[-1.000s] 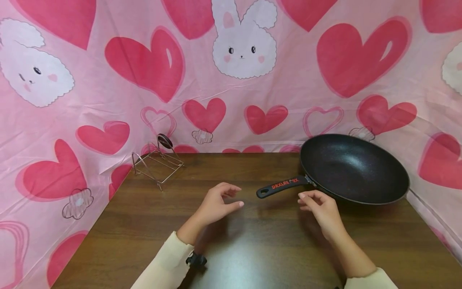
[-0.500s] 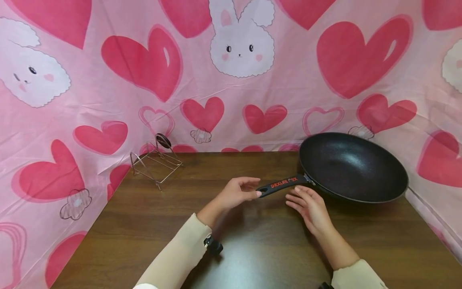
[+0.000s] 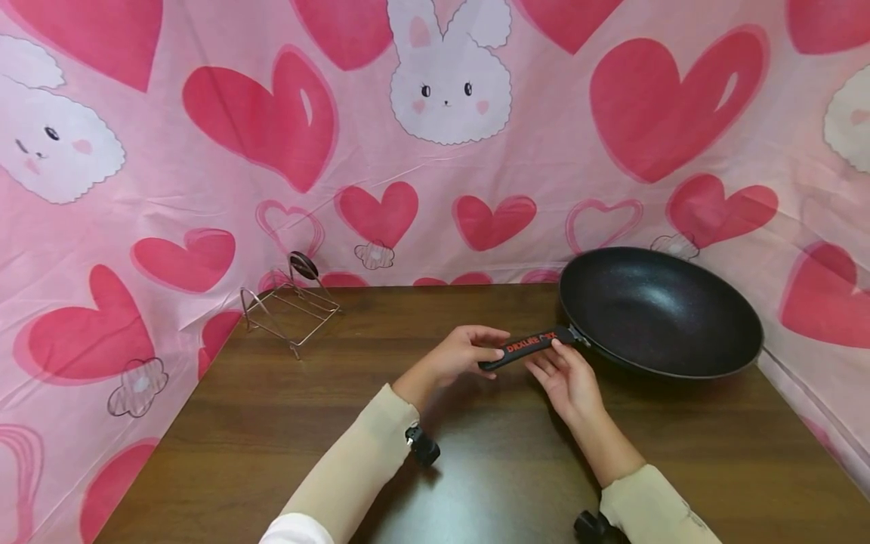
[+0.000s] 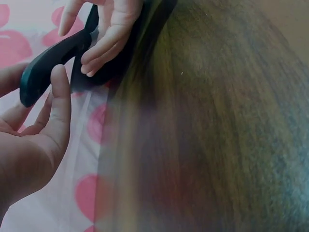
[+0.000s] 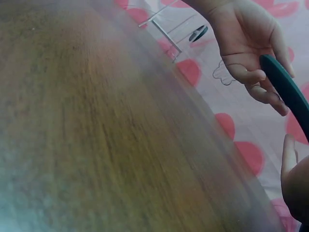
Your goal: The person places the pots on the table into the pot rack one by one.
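A black wok (image 3: 662,313) stands at the back right of the table, its handle (image 3: 532,345) with red lettering pointing left. My left hand (image 3: 457,355) is at the handle's free end, thumb on the near side and fingers round the far side. In the left wrist view the left thumb (image 4: 60,92) meets the handle's side. Closer to the wok's body, my right hand (image 3: 569,379) has its thumb tip at the handle's near edge. Its other fingers (image 4: 106,43) extend fairly straight below the handle.
A wire rack (image 3: 288,306) with a dark round piece (image 3: 303,264) on it stands at the back left of the wooden table (image 3: 381,332). Pink cloth (image 3: 435,170) with hearts and rabbits hangs behind and at the sides, close to the wok's rim.
My left hand has moved right and up to the end of the wok's handle. My right hand has shifted left, its thumb now at the handle. The wok stays in place.
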The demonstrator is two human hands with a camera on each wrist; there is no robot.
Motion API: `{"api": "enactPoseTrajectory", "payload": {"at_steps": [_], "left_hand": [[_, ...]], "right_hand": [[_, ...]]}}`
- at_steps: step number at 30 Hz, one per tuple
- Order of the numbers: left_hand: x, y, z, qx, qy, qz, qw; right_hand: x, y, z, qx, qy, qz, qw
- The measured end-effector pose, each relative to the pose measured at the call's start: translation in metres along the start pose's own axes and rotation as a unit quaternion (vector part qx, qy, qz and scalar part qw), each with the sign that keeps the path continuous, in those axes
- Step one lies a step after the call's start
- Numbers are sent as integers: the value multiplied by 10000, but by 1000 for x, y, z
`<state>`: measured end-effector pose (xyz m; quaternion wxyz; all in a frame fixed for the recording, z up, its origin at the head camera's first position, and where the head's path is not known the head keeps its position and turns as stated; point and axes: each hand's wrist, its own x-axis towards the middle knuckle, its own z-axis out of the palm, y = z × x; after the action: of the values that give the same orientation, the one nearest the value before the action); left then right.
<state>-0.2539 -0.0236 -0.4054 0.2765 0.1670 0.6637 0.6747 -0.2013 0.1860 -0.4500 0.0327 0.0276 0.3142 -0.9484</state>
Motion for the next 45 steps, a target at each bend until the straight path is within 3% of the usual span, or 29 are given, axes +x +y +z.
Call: {"api": "enactPoseTrajectory", "payload": {"at_steps": [9,14,19,23,31,35,45], "left_hand": [[3,-9,3,-265,-2,-250,9993],[0,-16,8,-323,-415,-585,9969],[-3,-27,15,-280,-902,-1089,9896],[-4,-32,23,-378,-1178,-1237,9846],[-6,-38,38,-565,-1618,-1276,9769],[-10,-43,45,-671,-1673,-1149,9769],[-22,-54,57,-1262,-1722,-773,9739]], "right_hand": [[5,-2,-9,176,-92,-52,9998],[1,-4,-11,116,-52,85,9999],[-7,-5,-14,-196,61,124,9997],[-16,-8,-18,-356,-105,-4,9993],[-27,-17,-23,-964,-549,-35,9938],[-30,-21,-26,-1229,-658,113,9902],[-34,-27,-29,-1265,-776,120,9889]]}}
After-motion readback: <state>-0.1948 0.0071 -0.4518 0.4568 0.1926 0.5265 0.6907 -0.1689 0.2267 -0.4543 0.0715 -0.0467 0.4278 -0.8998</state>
